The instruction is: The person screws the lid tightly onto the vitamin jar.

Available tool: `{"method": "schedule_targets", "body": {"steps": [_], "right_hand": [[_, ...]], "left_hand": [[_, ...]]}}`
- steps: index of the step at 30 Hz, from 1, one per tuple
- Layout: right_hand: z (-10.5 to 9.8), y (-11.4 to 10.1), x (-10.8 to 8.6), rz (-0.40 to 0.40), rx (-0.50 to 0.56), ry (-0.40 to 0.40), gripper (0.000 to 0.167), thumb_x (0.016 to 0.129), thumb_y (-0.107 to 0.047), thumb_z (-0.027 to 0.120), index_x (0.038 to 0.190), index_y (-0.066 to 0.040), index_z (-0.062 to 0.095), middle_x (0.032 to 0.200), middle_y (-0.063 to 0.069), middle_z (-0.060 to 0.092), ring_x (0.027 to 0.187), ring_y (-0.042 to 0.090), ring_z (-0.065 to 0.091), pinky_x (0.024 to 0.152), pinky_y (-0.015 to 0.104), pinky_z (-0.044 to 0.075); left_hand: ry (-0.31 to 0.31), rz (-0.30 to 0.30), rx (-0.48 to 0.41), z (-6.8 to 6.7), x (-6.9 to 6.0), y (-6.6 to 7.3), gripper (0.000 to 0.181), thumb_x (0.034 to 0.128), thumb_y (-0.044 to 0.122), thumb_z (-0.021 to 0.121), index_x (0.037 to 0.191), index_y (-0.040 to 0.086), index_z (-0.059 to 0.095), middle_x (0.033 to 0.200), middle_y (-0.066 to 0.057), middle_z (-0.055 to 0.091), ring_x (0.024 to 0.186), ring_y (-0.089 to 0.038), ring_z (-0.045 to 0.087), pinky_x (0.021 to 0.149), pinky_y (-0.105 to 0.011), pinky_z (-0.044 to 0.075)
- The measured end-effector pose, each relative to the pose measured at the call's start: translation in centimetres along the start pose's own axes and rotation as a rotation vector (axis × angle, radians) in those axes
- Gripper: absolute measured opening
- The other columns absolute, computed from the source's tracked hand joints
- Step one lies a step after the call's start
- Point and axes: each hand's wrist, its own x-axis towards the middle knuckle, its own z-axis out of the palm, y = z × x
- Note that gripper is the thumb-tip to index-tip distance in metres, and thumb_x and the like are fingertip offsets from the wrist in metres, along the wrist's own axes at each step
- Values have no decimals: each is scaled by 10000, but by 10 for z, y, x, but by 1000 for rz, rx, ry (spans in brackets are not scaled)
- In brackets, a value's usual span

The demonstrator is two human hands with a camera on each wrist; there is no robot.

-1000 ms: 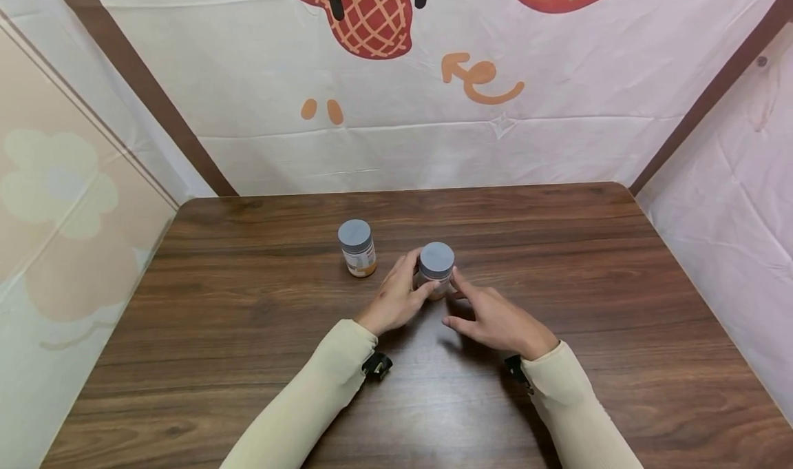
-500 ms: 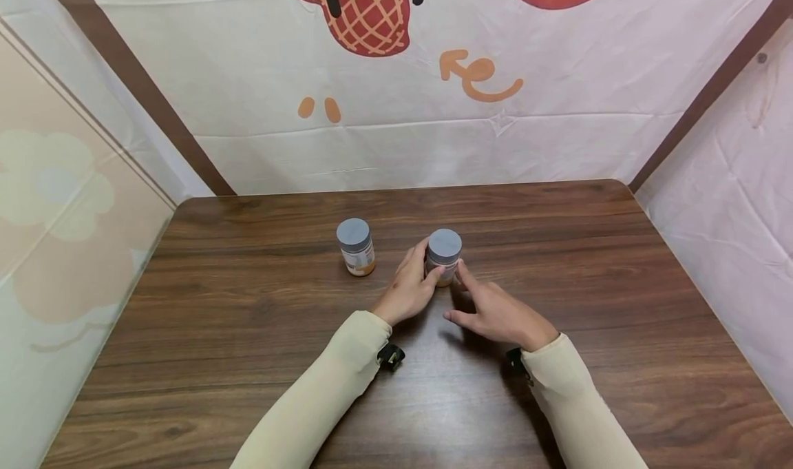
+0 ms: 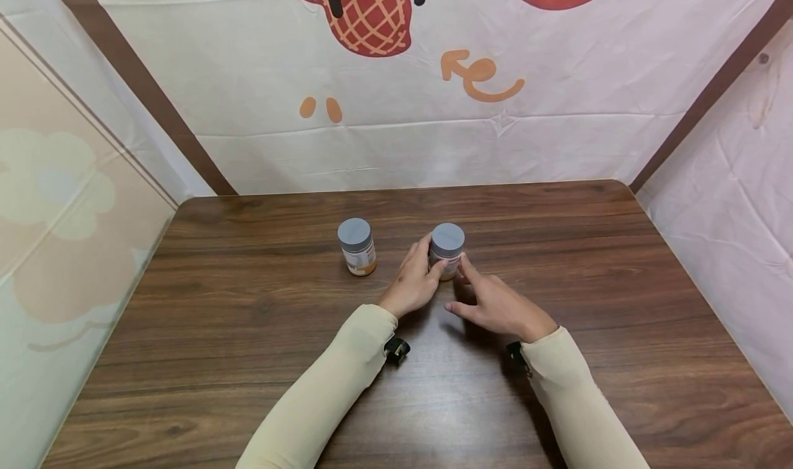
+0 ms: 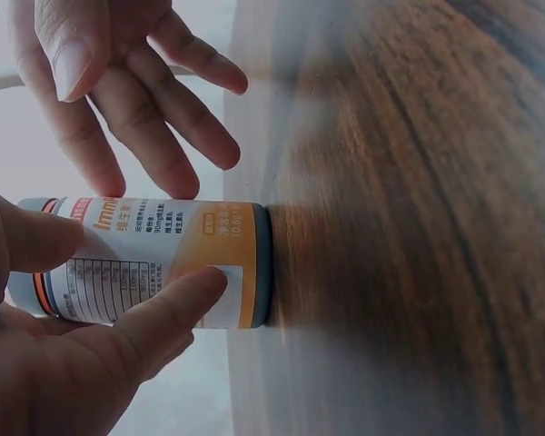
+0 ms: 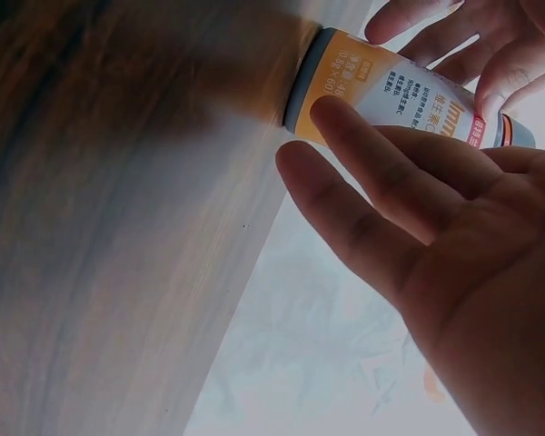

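Observation:
A supplement bottle with a grey lid and a white-and-orange label stands upright on the table. My left hand grips it from the left, thumb across the front and fingers around the far side. In the left wrist view the label of the bottle faces the camera and its base meets the tabletop. On the bottle's right side, my right hand touches it with extended fingertips, thumb held apart. The right wrist view shows the straight fingers of the right hand beside the label.
A second, matching bottle stands upright to the left of the gripped one. Both are on a brown wood-grain table. A printed white cloth hangs behind the table's back edge, with cloth walls at both sides.
The gripped bottle has slid away from me and slightly right across the table, with my left hand around it. My right hand has followed a little forward. The second bottle has stayed put.

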Motion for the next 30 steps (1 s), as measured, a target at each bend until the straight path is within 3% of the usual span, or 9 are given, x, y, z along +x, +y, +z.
{"method": "schedule_targets", "body": {"steps": [15,24,30], "right_hand": [[-1,6,8,-7,28,11,921,977,-328,664,1565,52,65,1372,261,551,1267,354,543,1031,520,430],[-3,6,8,3,40,11,911,981,-331,657,1564,59,75,1363,257,560,1264,354,545,1032,528,426],[-3,5,7,20,34,7,900,984,-316,654,1569,48,75,1378,246,552,1270,352,539,1027,531,430]], "left_hand": [[29,-11,-11,3,9,0,597,1043,178,535,1555,39,260,1442,-214,429,1356,-331,418,1115,-479,340],[16,-8,-18,2,11,0,599,1044,177,537,1553,29,257,1453,-224,417,1359,-339,412,1112,-488,342],[-28,-53,-12,-7,7,2,773,1020,282,592,1600,78,124,1588,-199,254,1448,-348,285,1141,-529,281]]}}
